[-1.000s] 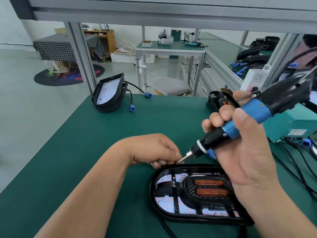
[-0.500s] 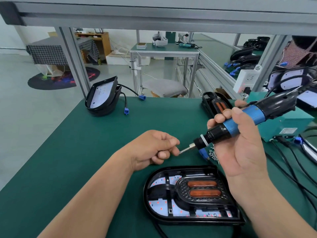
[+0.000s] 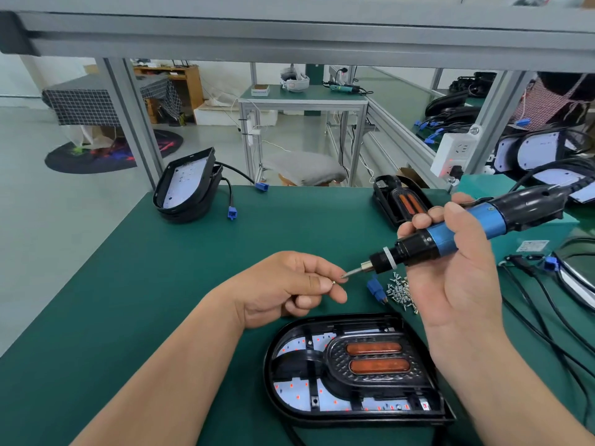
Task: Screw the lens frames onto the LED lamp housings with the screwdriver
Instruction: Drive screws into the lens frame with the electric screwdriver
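Head view. At six o'clock on the green surface (image 3: pixel 128 284): black D-shaped LED lamp housing (image 3: pixel 273 378), black lens frame (image 3: pixel 338 357) with two orange lenses (image 3: pixel 373 348) seated in it. At centre: left hand (image 3: pixel 286 284), thumb and forefinger pinching a small silver screw (image 3: pixel 334 282), just beside the bit tip (image 3: pixel 346 274). At three o'clock: right hand (image 3: pixel 457 278) curled round the tilted blue-and-black electric screwdriver (image 3: pixel 447 238).

Nothing legible; the white label (image 3: pixel 533 245) seems too blurred.
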Tool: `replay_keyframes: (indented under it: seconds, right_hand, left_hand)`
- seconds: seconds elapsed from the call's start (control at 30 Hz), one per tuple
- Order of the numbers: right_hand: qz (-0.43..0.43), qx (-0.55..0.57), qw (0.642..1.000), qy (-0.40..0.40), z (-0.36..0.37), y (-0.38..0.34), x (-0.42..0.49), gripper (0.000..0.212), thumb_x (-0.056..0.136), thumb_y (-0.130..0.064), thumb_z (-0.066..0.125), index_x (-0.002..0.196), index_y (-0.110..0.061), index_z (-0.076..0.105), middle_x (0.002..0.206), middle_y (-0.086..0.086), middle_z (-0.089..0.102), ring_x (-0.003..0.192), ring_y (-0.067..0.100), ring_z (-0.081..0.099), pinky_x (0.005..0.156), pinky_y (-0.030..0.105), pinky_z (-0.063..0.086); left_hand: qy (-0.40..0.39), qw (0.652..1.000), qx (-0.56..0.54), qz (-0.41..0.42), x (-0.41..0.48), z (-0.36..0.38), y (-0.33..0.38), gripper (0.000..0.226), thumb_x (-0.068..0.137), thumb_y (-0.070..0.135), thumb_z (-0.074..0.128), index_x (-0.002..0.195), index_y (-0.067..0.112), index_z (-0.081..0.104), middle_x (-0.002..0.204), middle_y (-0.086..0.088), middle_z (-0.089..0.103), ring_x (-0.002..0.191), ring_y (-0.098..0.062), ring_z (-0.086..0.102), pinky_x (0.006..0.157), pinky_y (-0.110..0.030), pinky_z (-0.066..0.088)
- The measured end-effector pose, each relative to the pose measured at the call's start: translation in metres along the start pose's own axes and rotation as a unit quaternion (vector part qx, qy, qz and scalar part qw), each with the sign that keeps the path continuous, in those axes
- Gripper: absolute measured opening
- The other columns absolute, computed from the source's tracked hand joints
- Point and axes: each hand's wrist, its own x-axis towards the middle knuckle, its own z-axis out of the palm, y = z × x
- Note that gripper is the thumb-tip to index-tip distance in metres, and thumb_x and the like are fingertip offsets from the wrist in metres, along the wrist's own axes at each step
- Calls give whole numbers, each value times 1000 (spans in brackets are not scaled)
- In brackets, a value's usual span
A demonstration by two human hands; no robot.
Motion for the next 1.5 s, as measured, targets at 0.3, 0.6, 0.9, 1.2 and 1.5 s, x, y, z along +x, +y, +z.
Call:
replay_keyframes:
  seconds: [0.3, 0.6, 0.9, 1.2, 1.5]
  right_hand:
    - [8, -6, 1000, 5, -2, 2, 0, 21, 102, -10, 61, 118, -22, 54, 88, -2, 57, 77, 16, 61, 91, 36, 54]
    - [12, 9, 1000, 0, 1, 0, -1, 18, 100, -11, 63, 113, -23, 58, 88, -2, 58, 77, 16, 60, 89, 36, 54]
    - [17, 1, 1000, -11, -2, 2, -1, 18, 101, -11, 63, 114, -22, 59, 88, -1, 58, 77, 16, 61, 87, 36, 56]
    - [18, -37, 999, -16, 0, 5, 0, 21, 98, -19, 72, 112, -22, 57, 90, -1, 58, 79, 15, 62, 87, 35, 55]
    - [37, -10, 998, 42, 0, 5, 0, 21, 95, -24, 76, 108, -19, 60, 89, 1, 61, 78, 16, 64, 86, 37, 57]
  left_hand:
    - [-28, 999, 21, 26, 0, 3, -1, 24, 97, 8, 63, 121, 4, 61, 101, -13, 75, 51, -6, 39, 46, -15, 28]
    - [-27, 999, 30, 36, -1, 2, 0, 15, 102, 1, 60, 115, 7, 65, 100, -13, 75, 52, -6, 41, 48, -15, 30]
    - [-29, 998, 28, 41, -1, 2, 0, 14, 98, 4, 64, 110, 9, 69, 98, -14, 75, 52, -7, 41, 48, -17, 29]
    - [-4, 997, 75, 35, -1, 0, -1, 15, 99, 1, 65, 112, 6, 68, 100, -16, 76, 51, -7, 41, 47, -17, 29]
    - [-27, 998, 47, 25, -3, -1, 3, 24, 98, 7, 63, 121, 6, 68, 104, -21, 75, 53, -7, 40, 49, -16, 33]
